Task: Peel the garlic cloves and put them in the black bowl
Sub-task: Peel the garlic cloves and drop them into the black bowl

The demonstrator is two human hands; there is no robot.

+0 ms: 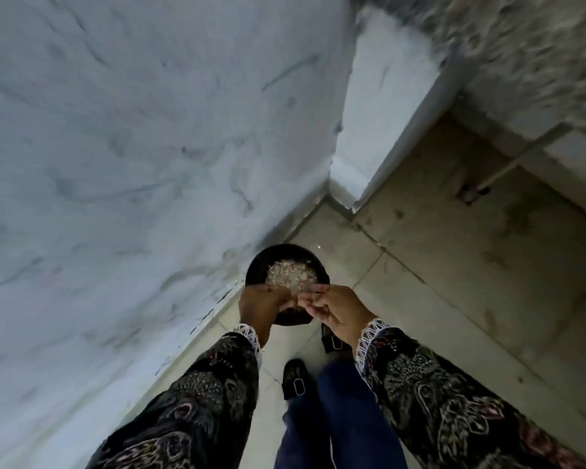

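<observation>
A black bowl (257, 269) heaped with pale garlic pieces and skins (291, 277) sits just beyond my hands, by the edge of the marble counter. My left hand (261, 304) and my right hand (340, 309) meet fingertip to fingertip in front of it. Their fingers are curled around a small garlic clove (298, 301) that is mostly hidden. My right thumb and forefinger pinch a pale strip of skin (310, 292). A second dark round dish (293, 318) shows under my hands; I cannot tell whether it is held.
A white marble counter (132, 147) fills the left. A white wall corner (379, 113) rises ahead. Beige floor tiles (454, 248) lie to the right, with a pipe (508, 164) along the far wall. My legs and black shoes (295, 377) stand below.
</observation>
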